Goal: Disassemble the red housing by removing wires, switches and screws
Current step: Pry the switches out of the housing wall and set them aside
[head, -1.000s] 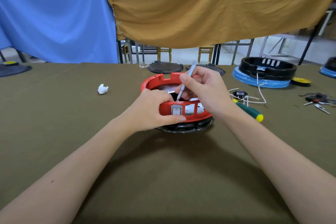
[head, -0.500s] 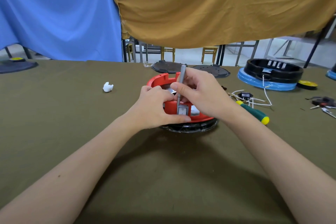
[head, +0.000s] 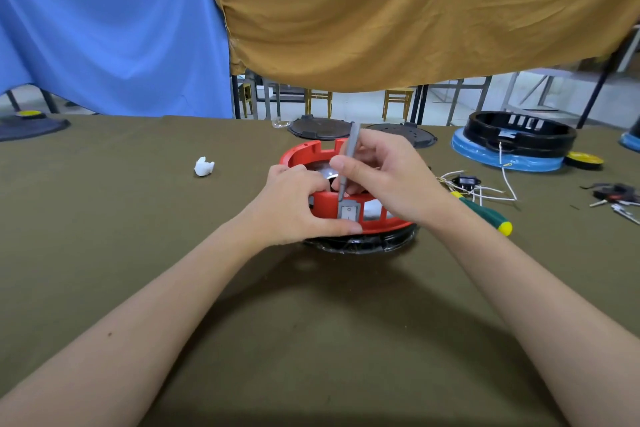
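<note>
**Two hands working on the red housing**

The red housing [head: 377, 215] is sitting in the middle of the green table [head: 173, 253], on top of a black base [head: 363, 243]. It is a round ring with open slots in its side.

The left hand [head: 294, 204] is gripping the near wall of the housing. Its fingers are curling over the top edge and its thumb is pressing along the bottom, just under a grey switch [head: 348, 212] that is sitting in the wall.

The right hand [head: 384, 177] is pinching a thin grey tool [head: 348, 163] between its thumb and fingers. The tool is standing almost straight up, and its tip is pointing down at the top of the switch.

To the right, a screwdriver [head: 485, 213] with a green handle is lying on the table, near some white wires [head: 491, 189]. Farther back on the right, a black ring [head: 519, 133] is resting on a blue base. A small white lump [head: 203, 166] is lying well apart on the left.
</note>
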`<state>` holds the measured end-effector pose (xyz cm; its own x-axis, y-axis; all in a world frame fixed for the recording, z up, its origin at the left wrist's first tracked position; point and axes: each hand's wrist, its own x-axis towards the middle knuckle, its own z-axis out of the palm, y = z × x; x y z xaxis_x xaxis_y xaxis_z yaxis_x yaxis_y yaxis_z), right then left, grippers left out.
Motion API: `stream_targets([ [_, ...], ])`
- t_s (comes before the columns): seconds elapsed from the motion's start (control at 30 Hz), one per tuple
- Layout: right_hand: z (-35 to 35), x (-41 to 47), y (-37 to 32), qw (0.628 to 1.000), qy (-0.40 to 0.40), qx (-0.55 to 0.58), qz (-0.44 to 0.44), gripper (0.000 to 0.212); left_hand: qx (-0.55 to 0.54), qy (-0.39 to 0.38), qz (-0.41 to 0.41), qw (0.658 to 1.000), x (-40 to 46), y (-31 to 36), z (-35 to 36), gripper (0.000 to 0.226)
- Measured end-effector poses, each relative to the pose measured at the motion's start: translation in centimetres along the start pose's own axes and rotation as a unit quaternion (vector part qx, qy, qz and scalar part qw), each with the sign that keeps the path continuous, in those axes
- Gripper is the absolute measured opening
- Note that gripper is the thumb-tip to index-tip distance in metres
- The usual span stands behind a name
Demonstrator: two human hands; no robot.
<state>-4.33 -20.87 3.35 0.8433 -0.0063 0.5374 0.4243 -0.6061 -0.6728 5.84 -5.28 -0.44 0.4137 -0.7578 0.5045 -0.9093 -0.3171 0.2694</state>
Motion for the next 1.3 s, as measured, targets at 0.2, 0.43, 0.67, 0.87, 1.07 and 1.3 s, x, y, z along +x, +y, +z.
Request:
stream_targets([
  [0.2, 0.3, 0.0, -0.8, 0.994, -0.031, -0.095, -0.032, 0.021, -0.024, -0.004, 0.007, 1.000, -0.2, 0.3, -0.3, 0.065],
  [0.43, 0.8, 1.9, -1.7, 0.989, -0.049, -0.132, 0.048, 0.029, 0.008, -0.014, -0.006, 1.000, 0.0, 0.4, -0.2, 0.078],
  [0.67, 0.8, 1.6, -0.9, 0.995, -0.027, -0.061, 0.073, 0.030, -0.006, -0.002, -0.008, 1.000, -0.1, 0.4, -0.1, 0.066],
  [0.87, -2.4, 0.0, -0.3, 0.987, 0.036, 0.139, 0.070, 0.013, -0.046, -0.040, 0.004, 0.998, -0.5, 0.3, -1.1, 0.037],
  [1.07, -5.0, -0.3, 0.2, 0.970, -0.063, 0.201, 0.118, 0.019, -0.070, -0.088, 0.003, 0.994, -0.5, 0.1, -1.9, 0.035],
  [1.3, -5.7, -0.8, 0.3, 0.981, -0.089, 0.125, 0.116, 0.014, -0.048, -0.073, 0.007, 0.996, -0.4, 0.3, -1.5, 0.028],
])
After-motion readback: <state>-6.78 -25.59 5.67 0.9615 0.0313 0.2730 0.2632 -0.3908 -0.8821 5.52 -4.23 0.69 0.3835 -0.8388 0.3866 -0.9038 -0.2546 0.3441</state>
